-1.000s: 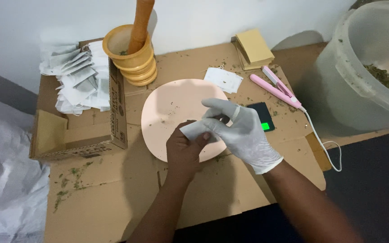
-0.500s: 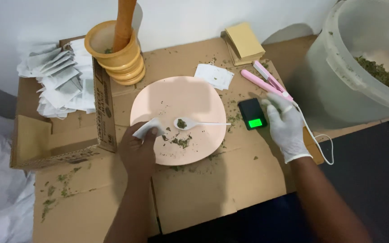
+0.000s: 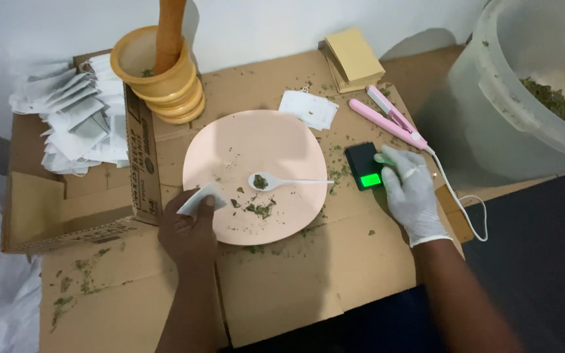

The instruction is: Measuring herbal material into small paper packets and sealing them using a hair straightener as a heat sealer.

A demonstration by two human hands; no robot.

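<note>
At nine o'clock of the scene an open cardboard box (image 3: pixel 73 209) holds a heap of empty white paper sachets (image 3: pixel 73 127), and a stack of yellow mortars (image 3: pixel 158 82) with a wooden pestle (image 3: pixel 170 29) stands at eleven. The left hand (image 3: pixel 191 229), bare, pinches one small white sachet (image 3: pixel 199 199) between thumb and fingers at the eight o'clock rim of the pink plate (image 3: pixel 256 150). On the plate a white plastic spoon (image 3: pixel 286 181) lies with a pinch of dried herb in its bowl, and loose crumbs lie at its six o'clock.

The right hand (image 3: pixel 410 193), in a white glove, rests at three o'clock of the plate, its fingertips on the small black pocket scale (image 3: pixel 366 167) with the lit green display; the fingers are loosely together and hold nothing. This looks like the weighing step of filling sachets. The next move probably calls for bringing the sachet over to the scale or spoon and keeping its mouth open.

A pink hair straightener (image 3: pixel 390 121) lies at one o'clock of the scale, its white cord trailing past the wrist to the table edge, something to snag. The large translucent bucket (image 3: pixel 524 104) of herb crowds the right. Open cardboard lies at six o'clock.
</note>
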